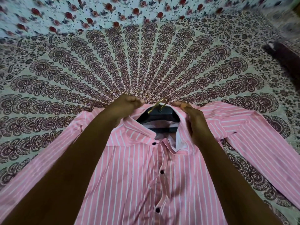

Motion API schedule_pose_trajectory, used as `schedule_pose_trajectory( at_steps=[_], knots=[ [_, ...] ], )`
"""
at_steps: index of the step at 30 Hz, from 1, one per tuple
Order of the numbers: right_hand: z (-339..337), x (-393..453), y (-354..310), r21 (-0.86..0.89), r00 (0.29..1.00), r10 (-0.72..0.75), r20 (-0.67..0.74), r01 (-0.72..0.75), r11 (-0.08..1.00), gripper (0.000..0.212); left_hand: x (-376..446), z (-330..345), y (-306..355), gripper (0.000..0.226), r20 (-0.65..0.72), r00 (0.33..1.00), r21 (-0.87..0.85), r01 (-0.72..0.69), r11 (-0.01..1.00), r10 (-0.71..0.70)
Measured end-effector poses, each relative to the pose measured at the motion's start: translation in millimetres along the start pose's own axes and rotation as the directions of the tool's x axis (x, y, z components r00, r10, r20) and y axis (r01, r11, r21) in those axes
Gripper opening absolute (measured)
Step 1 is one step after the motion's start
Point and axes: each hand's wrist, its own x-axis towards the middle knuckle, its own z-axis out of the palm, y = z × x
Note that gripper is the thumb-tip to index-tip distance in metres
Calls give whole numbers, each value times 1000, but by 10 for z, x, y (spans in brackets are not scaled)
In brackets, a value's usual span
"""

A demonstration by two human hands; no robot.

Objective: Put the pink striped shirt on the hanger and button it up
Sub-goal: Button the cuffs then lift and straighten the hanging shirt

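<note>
The pink striped shirt (134,172) lies front up on the patterned bedspread (146,65), sleeves spread to both sides. A black hanger (159,114) with a brass hook sits inside the collar, its hook poking out at the top. Several dark buttons run down the placket; the ones lower down look fastened, and the neck is open. My left hand (128,103) grips the left side of the collar. My right hand (186,109) grips the right side of the collar. Both forearms reach across the shirt's chest.
A floral sheet (113,13) covers the far part of the bed. A dark object (285,56) lies at the right edge of the bed.
</note>
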Motion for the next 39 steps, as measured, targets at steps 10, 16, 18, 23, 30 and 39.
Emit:
schedule_pose_trajectory(
  at_steps=[10,16,18,23,30,39],
  knots=[
    [116,-23,28,-148,988,-32,-153,9,989,37,-266,3,-334,19,-208,968,172,-106,979,141],
    [133,14,32,-173,981,-32,-192,-2,985,52,-613,2,-470,32,-207,976,606,68,793,74],
    [134,9,18,-157,981,-20,-193,-11,987,52,-599,30,-566,34,-221,975,586,151,796,-22],
    [128,12,28,-120,983,-25,-179,4,993,47,-721,98,-699,15,-149,968,-232,164,959,-202],
    [102,-27,95,-155,978,-91,-187,62,986,55,-721,252,-974,29,14,995,-873,61,485,-100],
    [-90,-193,253,-481,913,-396,-96,306,821,26,-593,749,-1123,55,-239,963,-18,124,992,-125]
  ],
)
